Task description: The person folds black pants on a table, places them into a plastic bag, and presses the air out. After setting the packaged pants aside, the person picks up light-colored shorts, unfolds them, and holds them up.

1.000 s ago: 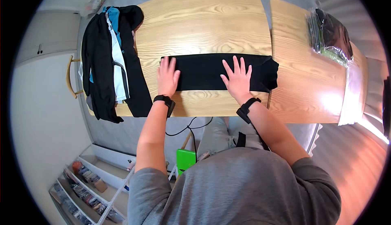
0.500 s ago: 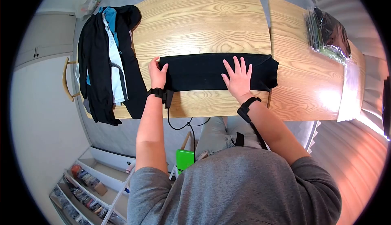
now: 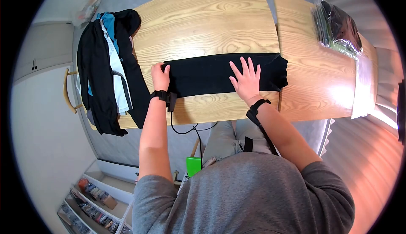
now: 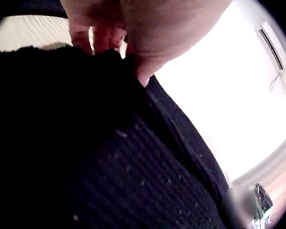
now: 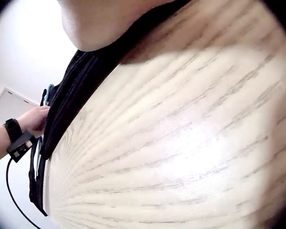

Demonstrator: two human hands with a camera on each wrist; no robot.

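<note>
A black folded garment (image 3: 196,76) lies as a long strip across the table; its ribbed knit (image 4: 133,176) fills much of the left wrist view. At the strip's left end my left hand (image 3: 160,78) pinches the edge, thumb on the near face and fingers curled behind. My right hand (image 3: 246,81) rests on the strip right of its middle, palm down with fingers spread. In the right wrist view only the heel of that hand (image 5: 97,24) shows, over the layered edge of the cloth.
Black, white and teal clothes (image 3: 111,73) lie heaped at the wooden table's (image 3: 203,22) left end. A second tabletop (image 3: 313,81) adjoins on the right, holding clear plastic packages (image 3: 340,28). A cable (image 3: 182,131) hangs from the left wrist camera below the table edge.
My left hand has gone from lying flat on the cloth to gripping its left end, moving slightly left. My right hand stays in place on the garment.
</note>
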